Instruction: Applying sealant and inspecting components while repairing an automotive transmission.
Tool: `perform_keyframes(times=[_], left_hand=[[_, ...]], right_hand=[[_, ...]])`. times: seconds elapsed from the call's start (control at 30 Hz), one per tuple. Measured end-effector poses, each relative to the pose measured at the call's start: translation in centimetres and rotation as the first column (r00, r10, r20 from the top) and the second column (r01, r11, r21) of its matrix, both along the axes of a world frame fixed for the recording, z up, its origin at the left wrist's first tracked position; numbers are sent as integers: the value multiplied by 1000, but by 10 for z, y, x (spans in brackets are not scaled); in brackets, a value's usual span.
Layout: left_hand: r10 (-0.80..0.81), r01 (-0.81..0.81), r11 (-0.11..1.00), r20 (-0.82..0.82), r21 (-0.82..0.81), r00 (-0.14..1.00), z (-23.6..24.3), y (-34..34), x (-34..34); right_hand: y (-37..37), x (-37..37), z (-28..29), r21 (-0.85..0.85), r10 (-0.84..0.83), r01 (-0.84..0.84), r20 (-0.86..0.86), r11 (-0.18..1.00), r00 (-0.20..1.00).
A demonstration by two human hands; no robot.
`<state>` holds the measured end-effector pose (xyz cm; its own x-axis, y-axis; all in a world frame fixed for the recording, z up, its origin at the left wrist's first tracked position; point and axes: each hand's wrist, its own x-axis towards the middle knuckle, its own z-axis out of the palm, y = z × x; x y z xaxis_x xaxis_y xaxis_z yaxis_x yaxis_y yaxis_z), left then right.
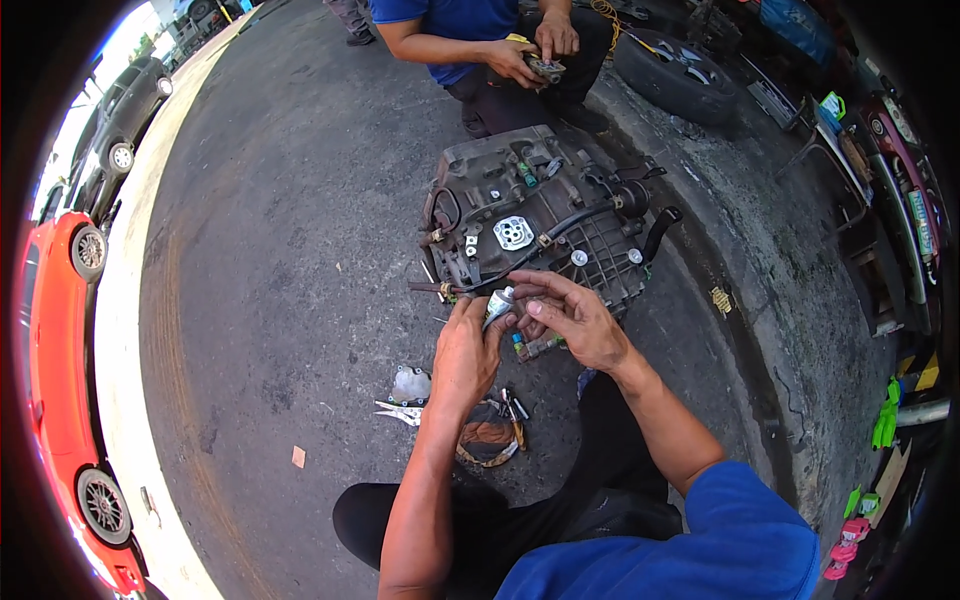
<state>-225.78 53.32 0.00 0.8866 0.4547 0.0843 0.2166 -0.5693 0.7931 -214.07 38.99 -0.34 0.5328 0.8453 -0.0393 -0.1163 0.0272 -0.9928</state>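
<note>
My left hand (464, 352) is closed around a small silver-white squeeze tube (499, 304), its narrow nozzle pointing up. Beside the nozzle is my right hand (580, 320), fingers bent loosely and apart; nothing shows clearly between them. Just beyond both hands, a dirty metal transmission unit (590, 235) rests on the ground. A bright, clean metal plate with holes (513, 233) stands out on its top. A black hose (575, 222) runs across the housing.
Locking pliers (400, 412), a grey metal cover (411, 384) and a dark rag (488, 436) lie near my left forearm. Across the unit, a crouching person in blue (450, 40) handles a small metal part (547, 68). A wheel (680, 75) lies at the far right; a red car (62, 350) stands left.
</note>
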Motion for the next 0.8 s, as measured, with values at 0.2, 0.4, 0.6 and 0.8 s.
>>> perform_keyframes(times=[0.2,0.4,0.6,0.8], left_hand=[[-18,17,1000,-96,-9,995,-4,0,-1],[-136,144,989,-201,28,970,-13,2,-5],[-150,158,987,-228,16,962,-14,0,-2],[-142,152,988,-226,25,964,-10,-2,0]], right_hand=[[-14,12,-7,-35,-102,104,71,994,992],[-31,23,-18,-78,-178,181,41,980,983],[-37,24,-25,-92,-190,194,54,977,980],[-37,24,-28,-98,-192,199,71,975,979]])
